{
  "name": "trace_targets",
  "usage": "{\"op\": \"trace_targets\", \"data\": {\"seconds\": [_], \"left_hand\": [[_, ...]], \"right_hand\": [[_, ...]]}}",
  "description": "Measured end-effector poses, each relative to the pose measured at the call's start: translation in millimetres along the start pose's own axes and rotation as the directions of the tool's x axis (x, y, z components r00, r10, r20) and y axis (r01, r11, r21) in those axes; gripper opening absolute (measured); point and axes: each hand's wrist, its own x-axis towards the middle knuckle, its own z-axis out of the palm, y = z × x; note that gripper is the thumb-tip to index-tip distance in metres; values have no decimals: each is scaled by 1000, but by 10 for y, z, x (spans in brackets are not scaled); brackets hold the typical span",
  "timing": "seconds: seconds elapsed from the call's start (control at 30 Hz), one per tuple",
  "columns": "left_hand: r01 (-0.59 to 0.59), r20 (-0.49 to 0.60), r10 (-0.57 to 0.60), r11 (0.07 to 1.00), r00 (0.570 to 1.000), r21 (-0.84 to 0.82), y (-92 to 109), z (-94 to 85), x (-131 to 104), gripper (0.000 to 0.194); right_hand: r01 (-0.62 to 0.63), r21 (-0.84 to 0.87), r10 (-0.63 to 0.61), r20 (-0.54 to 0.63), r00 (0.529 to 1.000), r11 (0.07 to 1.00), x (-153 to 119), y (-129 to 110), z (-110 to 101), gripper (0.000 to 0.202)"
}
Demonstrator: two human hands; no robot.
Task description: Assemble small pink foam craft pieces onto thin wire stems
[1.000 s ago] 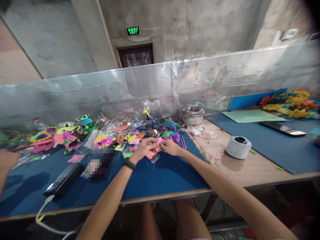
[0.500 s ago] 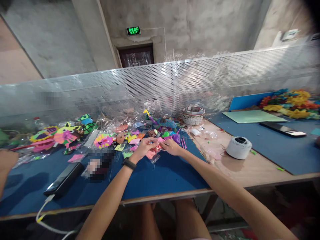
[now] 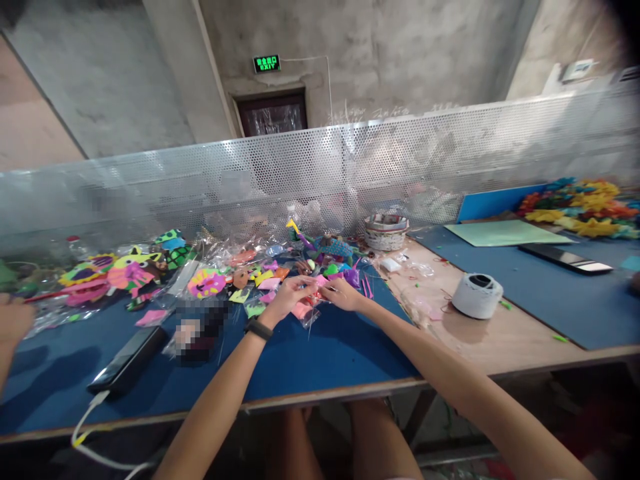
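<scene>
Both hands meet over the blue table (image 3: 330, 360), close to a pile of coloured clay pieces. My left hand (image 3: 289, 297), with a dark band at the wrist, pinches a small pink clay piece (image 3: 320, 281). From the right, my right hand (image 3: 344, 294) has its fingers closed on the same pink piece. Beneath them lies a clear bag (image 3: 306, 313) with salmon-pink clay. Purple clay (image 3: 351, 276) sits just behind my right hand. Yellow-green clay (image 3: 239, 295) and a pink and yellow clay flower (image 3: 207, 283) lie left of my left hand.
A black device with a white cable (image 3: 127, 360) lies front left. Another person's hand (image 3: 15, 320) is at the left edge. On the right are a white roll (image 3: 477, 296), a woven basket (image 3: 386, 232) and a phone (image 3: 565, 259). A perforated metal screen (image 3: 310, 167) stands behind.
The other person's hand at the left edge has shifted slightly. My hands stay in nearly the same place, with only slight finger movement around the pink piece.
</scene>
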Motion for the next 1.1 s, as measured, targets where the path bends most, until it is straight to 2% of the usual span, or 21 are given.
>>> {"op": "trace_targets", "data": {"seconds": [0.33, 0.63, 0.93, 1.1], "left_hand": [[-13, 13, 13, 1000, 1000, 12, 12, 2, 1, 42], [1, 4, -1, 1000, 1000, 0, -20, -4, 12, 45], [-2, 2, 2, 1000, 1000, -20, 9, 14, -1, 43], [13, -8, -14, 999, 1000, -39, 46, 38, -7, 42]], "right_hand": [[-55, 100, 51, 38, 998, 993, -5, 11, 15, 36], [-49, 43, 48, 40, 998, 998, 11, 6, 6, 43], [-101, 42, 103, -53, 993, 994, 12, 66, 43, 33], [-61, 31, 62, -46, 997, 998, 25, 116, 43, 31]]}}
